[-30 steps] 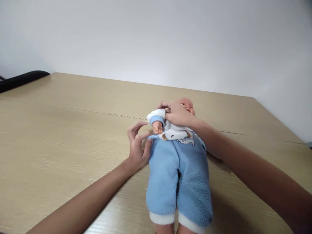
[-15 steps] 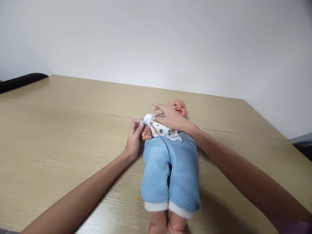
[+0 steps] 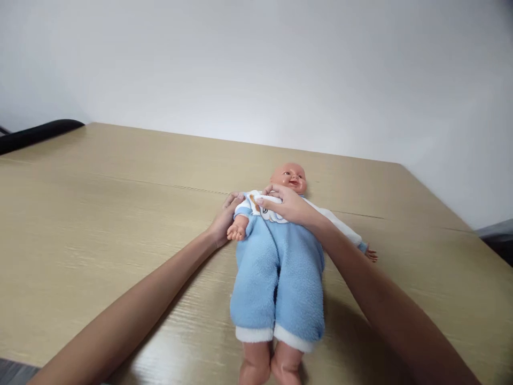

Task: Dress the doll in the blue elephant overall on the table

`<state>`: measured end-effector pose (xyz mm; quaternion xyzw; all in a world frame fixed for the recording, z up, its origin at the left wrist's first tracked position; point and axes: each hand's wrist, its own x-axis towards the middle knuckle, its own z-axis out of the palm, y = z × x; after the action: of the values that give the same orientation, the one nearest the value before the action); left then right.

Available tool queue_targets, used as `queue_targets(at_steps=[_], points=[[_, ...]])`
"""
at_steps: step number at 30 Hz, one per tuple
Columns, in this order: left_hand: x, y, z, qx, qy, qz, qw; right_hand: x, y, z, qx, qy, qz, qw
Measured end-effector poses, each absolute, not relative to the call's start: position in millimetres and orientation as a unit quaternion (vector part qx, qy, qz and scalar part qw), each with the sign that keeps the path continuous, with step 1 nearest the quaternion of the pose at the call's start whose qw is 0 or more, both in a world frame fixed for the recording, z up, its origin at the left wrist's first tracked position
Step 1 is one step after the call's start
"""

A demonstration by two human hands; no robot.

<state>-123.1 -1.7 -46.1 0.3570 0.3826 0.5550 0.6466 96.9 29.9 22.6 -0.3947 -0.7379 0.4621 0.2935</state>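
Note:
A baby doll (image 3: 294, 176) lies on its back on the table, head away from me and bare feet toward me. It wears a fleecy outfit (image 3: 260, 283) with blue legs, white cuffs and an animal face on the chest. My left hand (image 3: 225, 220) is closed at the white sleeve (image 3: 242, 207) on the doll's left-side arm as I see it, fingertips partly hidden behind it. Across the chest reaches my right hand (image 3: 289, 205), thumb and fingers closed on the outfit's front and covering part of the animal face. The doll's small hand (image 3: 237, 229) sticks out of the blue cuff.
The doll lies on a light wood table (image 3: 120, 224) with a seam running across it. Behind the table rises a pale wall (image 3: 256, 69). A black curved object (image 3: 44, 133) stands past the far left edge, and something dark (image 3: 499, 240) past the right edge.
The doll's hand has come further out of the left-side sleeve, toward me. My right hand has moved slightly down and right onto the chest. The doll's other arm now shows, stretched out to the right.

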Motion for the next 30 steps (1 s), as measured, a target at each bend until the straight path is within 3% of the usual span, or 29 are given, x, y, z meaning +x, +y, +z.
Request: queue_targets(at_steps=[5, 30], points=[[-133, -4, -36, 0.412, 0.360, 0.512, 0.662, 110, 31, 14, -0.336, -0.678, 0.559, 0.339], [-105, 74, -27, 0.548, 0.343, 0.407, 0.645, 112, 30, 2, -0.317, -0.568, 0.631, 0.423]])
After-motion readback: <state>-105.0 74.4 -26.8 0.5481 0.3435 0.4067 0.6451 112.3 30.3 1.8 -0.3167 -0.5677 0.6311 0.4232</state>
